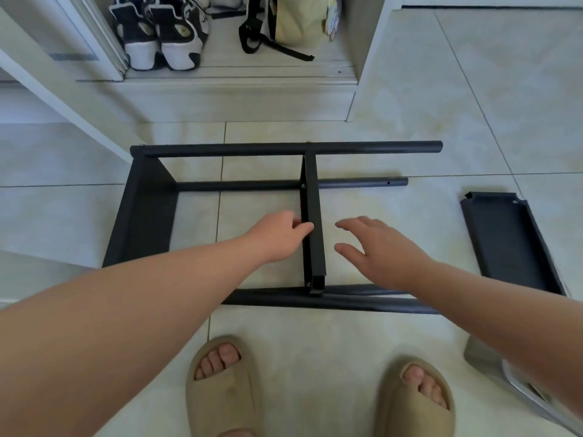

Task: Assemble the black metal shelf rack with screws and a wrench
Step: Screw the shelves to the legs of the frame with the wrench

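At 6 o'clock, nearest: pair of tan sandals on the tiled floor. At 4 o'clock, a grey object, partly hidden under the right forearm; cannot identify it. At 3 o'clock, a loose shelf lies flat, apart from the rack. Far off, sneakers at 11 o'clock and a bag at 12 o'clock, both in an open cabinet. Both forearms cross the near tubes.

Left hand: thumb and fingers pinch the left edge of the middle shelf. Right hand: fingers spread, just beside that shelf at its right, not touching, holding nothing.

Rack: centre of view, lying on its side on the floor. Long axis runs 9 to 3 o'clock. End shelf closes it at 9 o'clock; free tube ends point to 3 o'clock. Middle shelf stands on edge, spanning 12 to 6 o'clock.
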`<act>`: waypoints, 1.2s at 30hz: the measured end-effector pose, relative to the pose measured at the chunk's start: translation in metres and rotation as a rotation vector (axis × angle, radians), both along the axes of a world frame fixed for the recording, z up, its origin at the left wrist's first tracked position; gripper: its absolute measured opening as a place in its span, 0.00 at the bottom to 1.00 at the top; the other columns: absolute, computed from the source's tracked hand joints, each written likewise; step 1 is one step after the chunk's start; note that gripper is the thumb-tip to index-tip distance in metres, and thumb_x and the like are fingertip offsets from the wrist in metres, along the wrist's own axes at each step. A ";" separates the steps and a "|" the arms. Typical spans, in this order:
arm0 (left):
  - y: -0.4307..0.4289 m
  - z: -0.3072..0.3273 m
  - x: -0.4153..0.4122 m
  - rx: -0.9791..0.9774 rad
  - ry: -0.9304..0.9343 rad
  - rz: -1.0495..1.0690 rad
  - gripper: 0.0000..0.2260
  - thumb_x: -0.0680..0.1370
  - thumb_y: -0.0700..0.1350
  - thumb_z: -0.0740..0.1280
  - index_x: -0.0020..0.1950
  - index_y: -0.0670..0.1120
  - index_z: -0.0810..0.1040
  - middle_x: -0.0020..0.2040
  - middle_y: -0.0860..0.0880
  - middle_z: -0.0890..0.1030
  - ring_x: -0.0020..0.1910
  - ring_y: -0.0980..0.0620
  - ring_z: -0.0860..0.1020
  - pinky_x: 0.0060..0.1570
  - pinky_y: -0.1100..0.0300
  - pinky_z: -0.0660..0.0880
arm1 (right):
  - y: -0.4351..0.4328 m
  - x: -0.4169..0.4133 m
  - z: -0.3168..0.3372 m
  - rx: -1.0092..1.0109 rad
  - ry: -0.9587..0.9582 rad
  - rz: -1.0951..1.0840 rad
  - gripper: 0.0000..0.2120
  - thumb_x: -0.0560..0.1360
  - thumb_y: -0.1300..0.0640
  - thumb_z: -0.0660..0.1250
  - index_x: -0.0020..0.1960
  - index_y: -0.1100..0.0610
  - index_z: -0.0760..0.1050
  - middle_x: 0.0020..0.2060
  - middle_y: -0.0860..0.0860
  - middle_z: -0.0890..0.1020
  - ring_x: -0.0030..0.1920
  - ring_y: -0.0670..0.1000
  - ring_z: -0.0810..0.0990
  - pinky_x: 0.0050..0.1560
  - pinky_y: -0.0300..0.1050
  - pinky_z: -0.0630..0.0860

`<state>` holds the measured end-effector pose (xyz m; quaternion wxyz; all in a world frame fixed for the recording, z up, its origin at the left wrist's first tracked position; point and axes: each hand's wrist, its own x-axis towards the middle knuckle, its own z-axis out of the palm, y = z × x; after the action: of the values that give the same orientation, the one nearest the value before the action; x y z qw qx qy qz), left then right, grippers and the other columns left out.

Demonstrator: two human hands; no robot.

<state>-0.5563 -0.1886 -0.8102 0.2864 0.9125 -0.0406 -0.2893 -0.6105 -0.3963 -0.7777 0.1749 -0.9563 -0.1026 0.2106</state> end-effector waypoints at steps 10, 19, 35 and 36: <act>-0.015 -0.003 -0.040 -0.273 0.314 0.128 0.18 0.81 0.53 0.65 0.58 0.39 0.78 0.53 0.43 0.84 0.48 0.47 0.84 0.36 0.62 0.75 | 0.019 -0.055 -0.034 -0.194 0.247 0.205 0.17 0.81 0.42 0.62 0.64 0.51 0.71 0.54 0.49 0.77 0.56 0.55 0.78 0.49 0.49 0.72; -0.016 -0.004 -0.035 -0.253 0.309 0.110 0.17 0.81 0.52 0.66 0.55 0.37 0.80 0.50 0.43 0.85 0.39 0.55 0.82 0.24 0.72 0.68 | 0.011 -0.051 -0.019 -0.146 0.099 0.206 0.12 0.81 0.43 0.61 0.58 0.48 0.75 0.48 0.44 0.75 0.48 0.51 0.76 0.45 0.45 0.64; -0.013 0.004 -0.031 -0.100 0.264 0.069 0.23 0.79 0.59 0.66 0.45 0.38 0.79 0.38 0.45 0.75 0.37 0.48 0.73 0.41 0.55 0.70 | 0.010 -0.033 -0.021 -0.182 0.022 0.180 0.11 0.82 0.44 0.59 0.59 0.46 0.76 0.46 0.43 0.73 0.45 0.49 0.71 0.48 0.47 0.63; -0.014 0.004 -0.033 -0.095 0.252 0.076 0.22 0.79 0.59 0.66 0.44 0.39 0.78 0.37 0.45 0.74 0.37 0.47 0.72 0.40 0.56 0.70 | 0.010 -0.035 -0.021 -0.185 0.018 0.175 0.12 0.82 0.44 0.59 0.60 0.46 0.75 0.46 0.43 0.73 0.45 0.49 0.71 0.48 0.47 0.63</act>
<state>-0.5891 -0.2024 -0.8060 0.3428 0.8552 0.0167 -0.3883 -0.6453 -0.3863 -0.7989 0.0680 -0.9539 -0.1640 0.2420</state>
